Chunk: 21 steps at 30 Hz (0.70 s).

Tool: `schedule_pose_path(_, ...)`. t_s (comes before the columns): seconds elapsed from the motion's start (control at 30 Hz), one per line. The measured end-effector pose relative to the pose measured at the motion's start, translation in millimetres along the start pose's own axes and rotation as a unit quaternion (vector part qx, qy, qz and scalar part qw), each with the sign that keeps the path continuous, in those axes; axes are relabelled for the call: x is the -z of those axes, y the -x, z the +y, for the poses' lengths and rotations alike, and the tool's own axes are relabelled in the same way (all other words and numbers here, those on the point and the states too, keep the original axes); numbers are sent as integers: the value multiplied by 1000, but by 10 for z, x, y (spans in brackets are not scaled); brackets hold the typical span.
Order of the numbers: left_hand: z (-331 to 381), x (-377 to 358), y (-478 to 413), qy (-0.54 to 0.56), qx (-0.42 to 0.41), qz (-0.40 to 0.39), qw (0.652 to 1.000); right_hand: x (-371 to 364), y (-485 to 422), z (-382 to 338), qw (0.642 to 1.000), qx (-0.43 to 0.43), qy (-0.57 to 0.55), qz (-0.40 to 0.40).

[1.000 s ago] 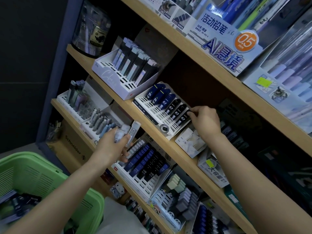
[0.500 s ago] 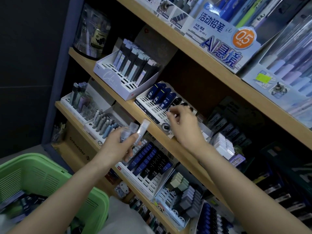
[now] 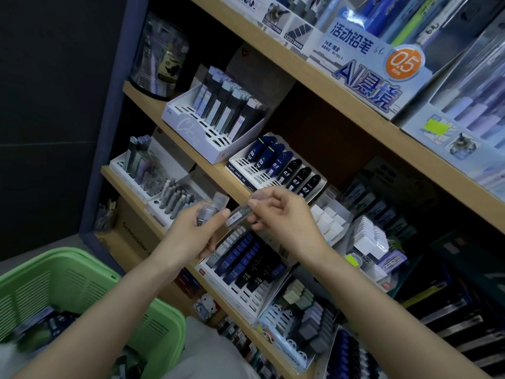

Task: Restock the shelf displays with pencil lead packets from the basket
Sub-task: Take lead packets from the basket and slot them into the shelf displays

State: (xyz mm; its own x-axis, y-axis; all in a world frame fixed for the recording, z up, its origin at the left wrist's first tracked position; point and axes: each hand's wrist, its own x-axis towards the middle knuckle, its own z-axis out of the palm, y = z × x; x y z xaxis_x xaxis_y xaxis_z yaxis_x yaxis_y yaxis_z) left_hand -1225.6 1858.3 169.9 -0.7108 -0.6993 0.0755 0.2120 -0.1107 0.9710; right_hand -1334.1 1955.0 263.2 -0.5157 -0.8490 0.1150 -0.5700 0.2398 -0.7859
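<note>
Both hands raised together in front of the wooden shelf (image 3: 175, 127), almost touching. Left hand (image 3: 195, 232) closed around a small bunch of clear lead packets (image 3: 211, 207), thumb pressed across them, one capped end sticking up above the knuckles. Right hand (image 3: 281, 214) pinching one more clear packet (image 3: 240, 213) between thumb and fingertips, its lower end pointing toward the left thumb; hard to tell whether that end touches the left hand's bunch, since the plastic is see-through and blurred.

Just above and behind the right hand, a white display tray (image 3: 246, 173) of dark blue and black lead tubes. Directly below both hands, a second white tray (image 3: 246, 302) of flat blue and black packets marked HB. Up and to the left of the left hand, a third tray (image 3: 191, 127) of tall grey and black packets. Below the left forearm, low at the left, a green basket (image 3: 68, 272) with dark packets inside, only dimly seen.
</note>
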Motion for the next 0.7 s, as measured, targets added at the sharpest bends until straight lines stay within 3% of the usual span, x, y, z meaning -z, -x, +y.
schedule_pose_path(0.2,4,-26,36,-3,19,20,1000,413,159,15,985,65,27,160)
schedule_pose_path(0.37,-27,-120,71,-17,42,13,999,804,175,204,931,93,182,303)
schedule_pose_path(0.5,-52,-142,83,-23,60,15,998,938,107,353,919,73,234,310)
schedule_pose_path(0.7,-73,-129,111,-39,66,18,997,942,-55,489,925,42,275,257)
